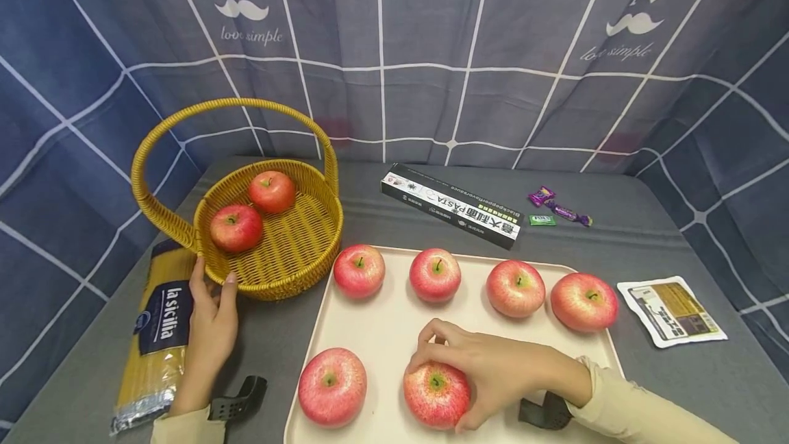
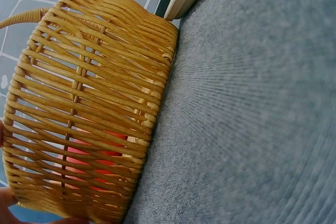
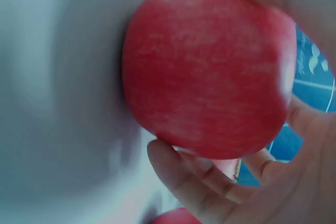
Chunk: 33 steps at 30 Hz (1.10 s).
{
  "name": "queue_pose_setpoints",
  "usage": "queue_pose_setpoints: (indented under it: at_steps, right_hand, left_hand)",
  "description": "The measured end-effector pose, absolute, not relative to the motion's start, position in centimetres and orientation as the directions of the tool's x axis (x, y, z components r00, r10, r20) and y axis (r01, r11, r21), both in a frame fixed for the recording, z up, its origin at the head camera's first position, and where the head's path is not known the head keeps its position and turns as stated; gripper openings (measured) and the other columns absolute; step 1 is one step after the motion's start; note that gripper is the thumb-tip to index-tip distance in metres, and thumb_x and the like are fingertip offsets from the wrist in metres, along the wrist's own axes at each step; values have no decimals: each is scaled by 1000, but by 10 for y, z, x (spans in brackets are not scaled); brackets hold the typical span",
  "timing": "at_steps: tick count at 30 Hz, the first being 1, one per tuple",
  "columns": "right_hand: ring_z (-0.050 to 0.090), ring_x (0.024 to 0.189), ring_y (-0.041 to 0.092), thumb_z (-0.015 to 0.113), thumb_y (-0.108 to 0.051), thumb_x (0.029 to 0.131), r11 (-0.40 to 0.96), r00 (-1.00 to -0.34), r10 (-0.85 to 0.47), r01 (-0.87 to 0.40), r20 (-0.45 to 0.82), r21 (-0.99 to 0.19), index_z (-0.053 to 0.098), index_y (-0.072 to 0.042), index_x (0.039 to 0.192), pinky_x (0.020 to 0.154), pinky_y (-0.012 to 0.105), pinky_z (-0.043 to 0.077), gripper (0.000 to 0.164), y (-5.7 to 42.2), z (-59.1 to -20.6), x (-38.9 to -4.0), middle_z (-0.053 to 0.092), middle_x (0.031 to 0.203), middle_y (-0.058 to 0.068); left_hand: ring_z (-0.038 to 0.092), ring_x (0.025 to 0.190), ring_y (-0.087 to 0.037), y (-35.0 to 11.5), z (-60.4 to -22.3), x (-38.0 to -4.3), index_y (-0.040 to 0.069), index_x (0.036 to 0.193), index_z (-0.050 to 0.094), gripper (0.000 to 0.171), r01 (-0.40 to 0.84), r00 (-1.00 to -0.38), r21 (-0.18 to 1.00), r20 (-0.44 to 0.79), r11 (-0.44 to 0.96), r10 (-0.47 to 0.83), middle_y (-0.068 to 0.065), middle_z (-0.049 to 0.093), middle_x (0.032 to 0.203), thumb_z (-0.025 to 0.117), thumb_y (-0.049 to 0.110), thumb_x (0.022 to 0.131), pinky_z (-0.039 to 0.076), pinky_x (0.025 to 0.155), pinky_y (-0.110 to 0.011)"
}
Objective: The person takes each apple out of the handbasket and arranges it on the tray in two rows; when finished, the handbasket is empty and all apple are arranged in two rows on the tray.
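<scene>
My right hand (image 1: pixel 487 362) curls around a red apple (image 1: pixel 436 392) at the front of a cream tray (image 1: pixel 382 321). In the right wrist view, thumb and fingers lie on opposite sides of that apple (image 3: pixel 210 72), close above the pale tray surface. My left hand (image 1: pixel 212 321) grips the near left rim of a yellow woven basket (image 1: pixel 302 245) with a tall handle. Two apples (image 1: pixel 237 228) sit inside the basket. On the tray, another apple (image 1: pixel 333 387) stands left of my right hand, and several apples (image 1: pixel 435 275) line its far side.
A pasta packet (image 1: pixel 157 334) lies left of the basket, partly behind my left hand. Behind the tray is a long black and white pasta box (image 1: pixel 453 204). Small wrapped candies (image 1: pixel 561 210) lie at the back right. A flat food pouch (image 1: pixel 672 312) lies right of the tray.
</scene>
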State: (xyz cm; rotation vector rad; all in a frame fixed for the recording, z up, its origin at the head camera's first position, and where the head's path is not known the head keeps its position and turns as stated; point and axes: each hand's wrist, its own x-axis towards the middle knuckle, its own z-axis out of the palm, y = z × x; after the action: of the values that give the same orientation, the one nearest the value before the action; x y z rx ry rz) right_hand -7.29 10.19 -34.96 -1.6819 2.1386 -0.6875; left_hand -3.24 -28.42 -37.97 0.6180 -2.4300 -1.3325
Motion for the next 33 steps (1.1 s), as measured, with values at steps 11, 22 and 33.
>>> queue_pose_setpoints:
  at_steps: [11, 22, 33]
  right_hand:
    - [48, 95, -1, 77, -41, 63, 242, -281, -960, -825, -1, -511, 37, -32, 128, 85, 14, 42, 77, 102, -348, -63, 32, 118, -9]
    - [45, 116, 4, 60, -51, 81, 303, -387, -922, -769, 32, -563, 26, -33, 139, 96, 29, 42, 70, 59, -297, -112, 33, 138, -8]
    - [52, 114, 17, 60, -37, 84, 485, -657, -744, -658, 123, -576, 45, -13, 130, 95, 29, 43, 55, -90, -288, -187, 55, 124, 4]
  left_hand:
    - [30, 128, -46, -284, -378, -31, 27, 145, -6, 64, -234, -861, 849, 45, 473, -506, -23, 16, 148, 34, 35, 96, 25, 101, -60]
    - [32, 127, -46, -283, -376, -31, 28, 145, -6, 63, -249, -855, 840, 43, 483, -516, -23, 17, 148, 33, 36, 96, 25, 101, -60]
    - [27, 131, -44, -282, -377, -32, 26, 146, -5, 64, -232, -857, 854, 46, 465, -513, -21, 14, 150, 34, 35, 96, 24, 103, -59]
